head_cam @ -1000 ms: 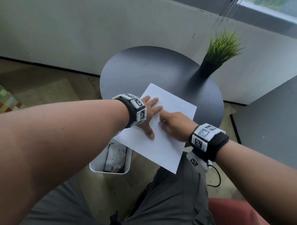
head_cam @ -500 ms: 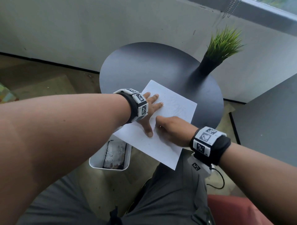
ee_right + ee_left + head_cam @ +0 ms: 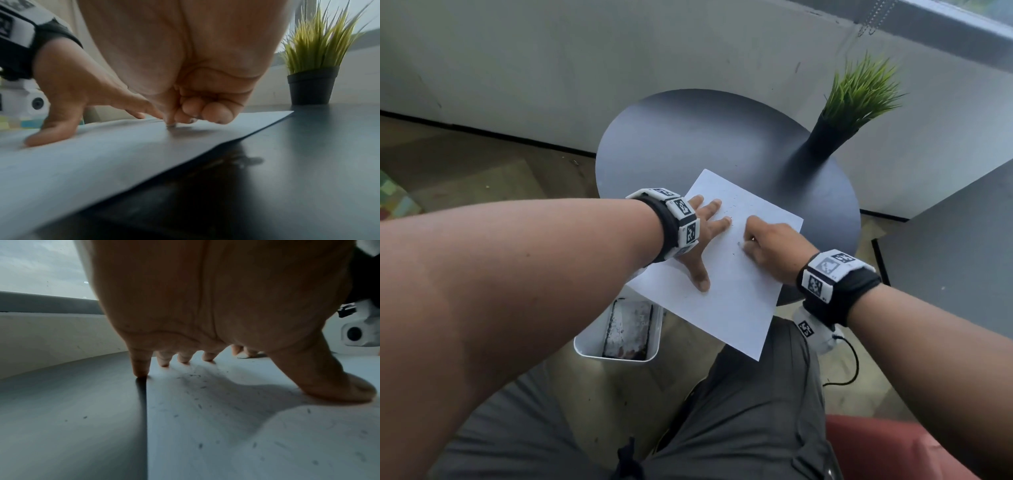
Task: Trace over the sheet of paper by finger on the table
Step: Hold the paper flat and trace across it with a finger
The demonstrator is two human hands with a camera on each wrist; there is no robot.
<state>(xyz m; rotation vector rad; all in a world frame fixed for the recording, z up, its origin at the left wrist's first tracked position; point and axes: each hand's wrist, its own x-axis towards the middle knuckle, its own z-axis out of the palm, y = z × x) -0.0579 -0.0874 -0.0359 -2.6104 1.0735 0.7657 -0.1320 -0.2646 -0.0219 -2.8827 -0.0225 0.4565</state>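
Note:
A white sheet of paper [image 3: 726,301] lies on the round dark table [image 3: 688,144], its near corner hanging past the table edge. My left hand [image 3: 705,233] presses flat on the sheet's left part, fingers spread and thumb [image 3: 349,391] out to the side. My right hand [image 3: 767,243] sits just right of it with fingers curled under. One fingertip [image 3: 170,123] touches the paper [image 3: 102,162] near its middle. Faint small marks dot the paper [image 3: 226,426]. The left hand [image 3: 61,100] also shows in the right wrist view.
A green grass plant in a black pot [image 3: 856,92] stands at the table's far right. A white bin [image 3: 619,329] sits on the floor under the near left edge. Another dark surface [image 3: 945,246] lies to the right, with a wall behind.
My right fingertip slid toward the left thumb, then back out to the right across the sheet. The left hand stayed pressed on the paper.

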